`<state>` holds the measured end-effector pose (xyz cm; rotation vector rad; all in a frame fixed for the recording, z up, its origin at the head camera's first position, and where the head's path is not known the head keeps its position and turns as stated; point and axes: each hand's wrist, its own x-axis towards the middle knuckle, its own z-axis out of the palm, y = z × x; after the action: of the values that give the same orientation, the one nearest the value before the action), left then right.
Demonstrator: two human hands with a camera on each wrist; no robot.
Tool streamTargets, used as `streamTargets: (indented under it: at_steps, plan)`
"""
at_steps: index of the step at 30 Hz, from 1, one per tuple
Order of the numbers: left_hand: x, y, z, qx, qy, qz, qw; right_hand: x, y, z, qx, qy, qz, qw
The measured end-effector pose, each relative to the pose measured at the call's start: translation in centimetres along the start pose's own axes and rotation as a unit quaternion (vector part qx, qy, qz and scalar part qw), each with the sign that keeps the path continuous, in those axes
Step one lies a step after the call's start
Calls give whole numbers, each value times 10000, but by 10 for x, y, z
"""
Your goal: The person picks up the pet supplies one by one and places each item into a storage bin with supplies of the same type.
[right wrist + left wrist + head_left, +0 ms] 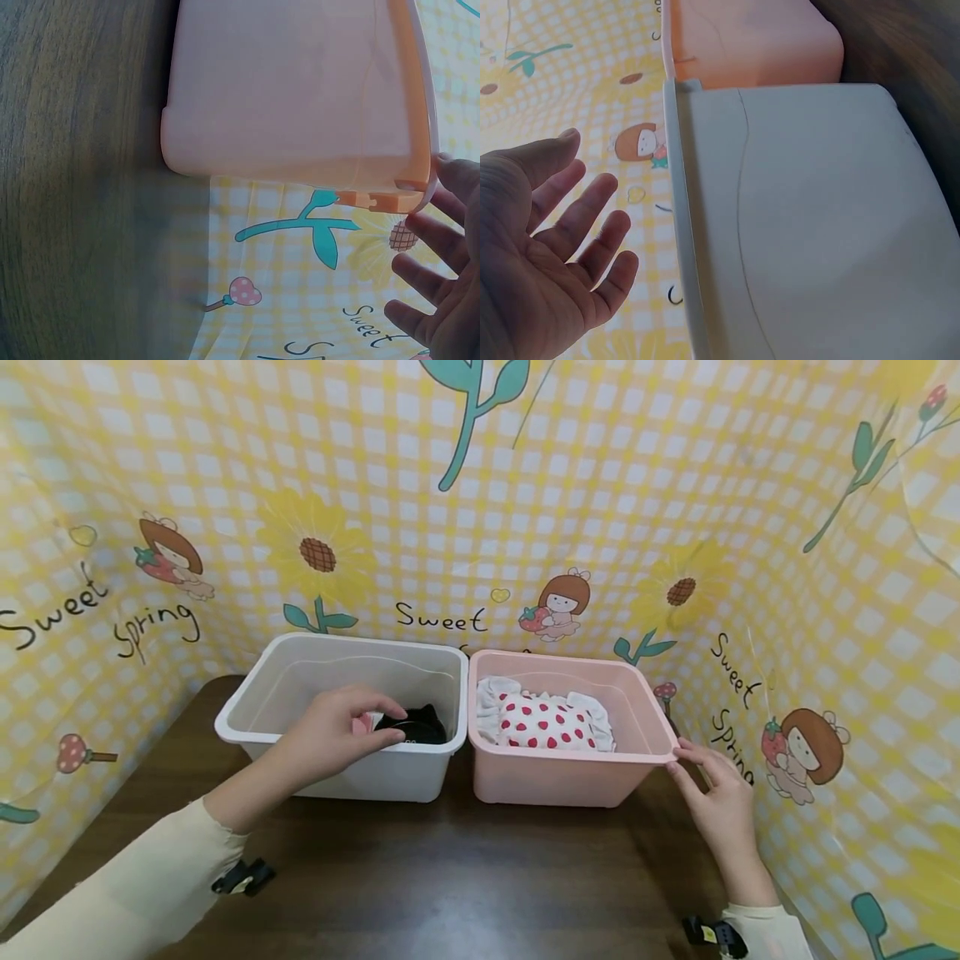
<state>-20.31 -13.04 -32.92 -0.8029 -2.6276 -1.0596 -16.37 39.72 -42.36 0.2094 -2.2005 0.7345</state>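
Note:
Over the white plastic bin [360, 777], my left hand [337, 722] hovers with loosely bent fingers and nothing in its grasp. Below its fingertips, inside that bin, lies a black item [423, 727] with pointed ear-like corners, and a pink-and-white thing [362, 723] shows partly behind the hand. My right hand [720, 802] pinches the front right rim corner of the pink plastic bin [555, 781] between thumb and index finger; the other fingers spread apart. A ruffled white cushion-like item with red strawberry print [546, 722] lies in the pink bin.
Both bins stand side by side on a dark wooden table [465, 877], their rims close together. A yellow checked cloth [420, 543] with flowers and cartoon girls covers the walls behind and at both sides. Black straps [243, 877] sit on the sleeved wrists.

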Motion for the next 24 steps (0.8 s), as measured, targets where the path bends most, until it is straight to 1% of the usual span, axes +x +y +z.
streamTargets:
  at_steps: [2,5,8,12,15,17,20,22,24]
  plan:
    - [-6,-3,-4,-11,36,-27,10000,0,0,0,-2,10,-29,10000]
    - [-15,-8,-10,-29,110,49,9999,0,1,-1,-80,18,-81,9999]
    - [-25,-14,-15,-155,182,42,9997,0,3,-3,-176,7,-123,9998]
    - [-39,-24,-25,-202,256,-198,9993,-1,4,-5,-253,-2,-175,9995]
    - [-46,-32,-31,-119,398,-336,9986,-2,4,-7,-225,39,-200,9995]
    - [-51,-38,-34,-34,574,-350,9977,-2,3,-8,-185,76,-194,9996]
    - [-60,-46,-40,165,916,-248,9953,-3,2,-9,-134,89,-152,9998]
    - [-69,-51,-45,259,1159,-228,9927,-4,1,-10,-122,63,-152,9998]
    - [-78,-56,-51,388,1393,-129,9894,-5,2,-11,-96,47,-174,9998]
